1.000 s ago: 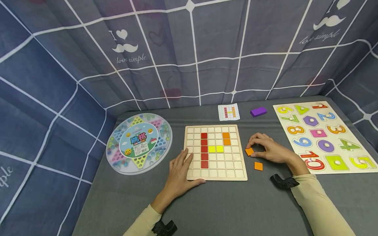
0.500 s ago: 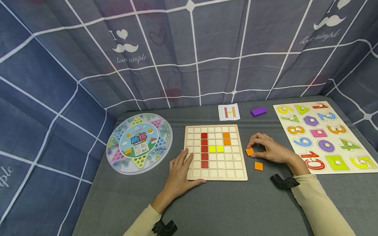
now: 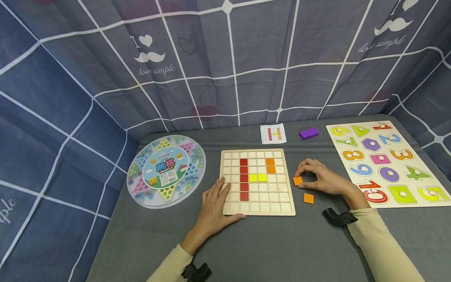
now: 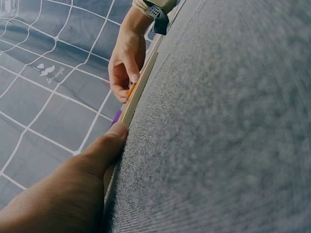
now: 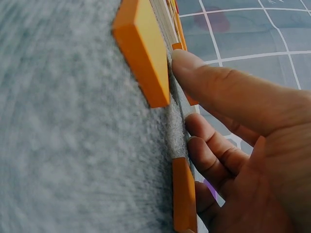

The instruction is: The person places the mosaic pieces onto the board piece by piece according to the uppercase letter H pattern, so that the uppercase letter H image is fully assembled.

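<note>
My left hand (image 3: 212, 209) steadies the near left corner of a wooden grid board (image 3: 275, 203), fingers along its left side and thumb (image 4: 116, 131) at the front edge. Set in the board are a column of red squares (image 3: 244, 178), two yellow squares (image 3: 258, 178) and two orange ones (image 3: 270, 165). To the board's right, my right hand (image 3: 322, 179) pinches an orange square tile (image 3: 297, 181) between thumb and fingers. A loose orange tile (image 3: 308, 198) lies just nearer. In the right wrist view, another orange tile (image 5: 184, 196) shows below the fingers, hidden in the head view.
Behind the board lie a small pattern card (image 3: 273, 134) and a purple block (image 3: 308, 133). A round Chinese checkers set (image 3: 197, 156) is on the left. On the right is a number and shape puzzle board (image 3: 359, 160). A patterned curtain (image 3: 211, 94) hangs behind.
</note>
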`<action>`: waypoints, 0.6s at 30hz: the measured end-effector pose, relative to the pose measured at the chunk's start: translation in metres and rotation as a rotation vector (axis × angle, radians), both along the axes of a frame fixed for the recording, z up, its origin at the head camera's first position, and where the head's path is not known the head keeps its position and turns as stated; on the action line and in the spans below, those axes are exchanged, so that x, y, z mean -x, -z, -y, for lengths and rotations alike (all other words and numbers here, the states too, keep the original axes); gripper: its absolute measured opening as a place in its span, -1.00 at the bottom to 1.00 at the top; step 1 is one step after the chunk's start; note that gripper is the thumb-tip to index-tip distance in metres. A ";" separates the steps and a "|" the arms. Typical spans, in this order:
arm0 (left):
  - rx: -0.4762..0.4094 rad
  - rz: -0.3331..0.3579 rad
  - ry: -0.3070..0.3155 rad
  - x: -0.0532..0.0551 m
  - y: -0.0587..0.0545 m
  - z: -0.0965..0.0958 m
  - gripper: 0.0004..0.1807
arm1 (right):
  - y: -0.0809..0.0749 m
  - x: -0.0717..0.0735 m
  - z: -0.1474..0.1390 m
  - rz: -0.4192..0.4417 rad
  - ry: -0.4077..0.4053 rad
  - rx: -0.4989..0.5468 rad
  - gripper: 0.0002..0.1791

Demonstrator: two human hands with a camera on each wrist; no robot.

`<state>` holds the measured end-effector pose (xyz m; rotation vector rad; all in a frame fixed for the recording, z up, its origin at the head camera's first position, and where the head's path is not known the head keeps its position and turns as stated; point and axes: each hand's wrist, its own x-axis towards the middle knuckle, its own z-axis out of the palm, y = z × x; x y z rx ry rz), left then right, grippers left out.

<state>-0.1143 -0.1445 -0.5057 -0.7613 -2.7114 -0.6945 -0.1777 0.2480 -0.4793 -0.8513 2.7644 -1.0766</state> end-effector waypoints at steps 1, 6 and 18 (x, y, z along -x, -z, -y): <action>0.001 -0.001 0.000 0.000 0.000 0.000 0.16 | 0.000 0.000 0.000 0.003 0.004 0.002 -0.75; 0.002 -0.014 0.001 0.000 0.000 0.000 0.16 | 0.000 0.000 0.001 0.012 0.020 0.006 -0.75; -0.014 -0.013 0.010 0.001 0.000 0.000 0.15 | -0.007 0.000 0.018 -0.027 0.041 0.007 -0.70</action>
